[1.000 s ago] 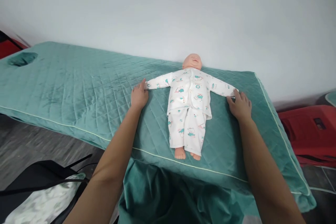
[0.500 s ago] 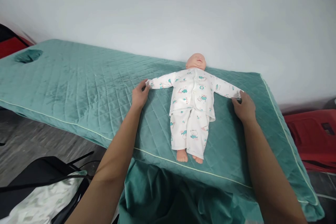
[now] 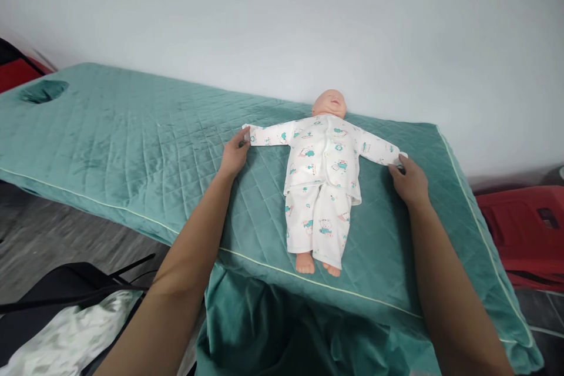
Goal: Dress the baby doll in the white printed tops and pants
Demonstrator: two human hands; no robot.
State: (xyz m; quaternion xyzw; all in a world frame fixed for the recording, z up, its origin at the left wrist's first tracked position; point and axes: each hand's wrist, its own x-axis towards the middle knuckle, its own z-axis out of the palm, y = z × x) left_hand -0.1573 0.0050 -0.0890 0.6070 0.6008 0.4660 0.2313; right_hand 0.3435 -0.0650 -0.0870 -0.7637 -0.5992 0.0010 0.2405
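A baby doll (image 3: 329, 102) lies on its back on a green quilted massage bed (image 3: 132, 141), dressed in a white printed top (image 3: 324, 155) and matching trousers (image 3: 316, 224). Its arms are stretched out sideways. My left hand (image 3: 234, 155) pinches the cuff of the sleeve on the left side. Over on the other side, my right hand (image 3: 409, 179) grips the end of the other sleeve. Both bare feet stick out of the trouser legs near the bed's front edge.
A face hole (image 3: 43, 91) is at the bed's far left end. A white wall runs behind. Red plastic furniture (image 3: 524, 226) stands at the right. A black chair with pale cloth (image 3: 66, 335) sits at the lower left on a grey floor.
My left hand has drawn the left sleeve end slightly farther out and up. The right hand keeps its hold on the other cuff; the view shifted a little.
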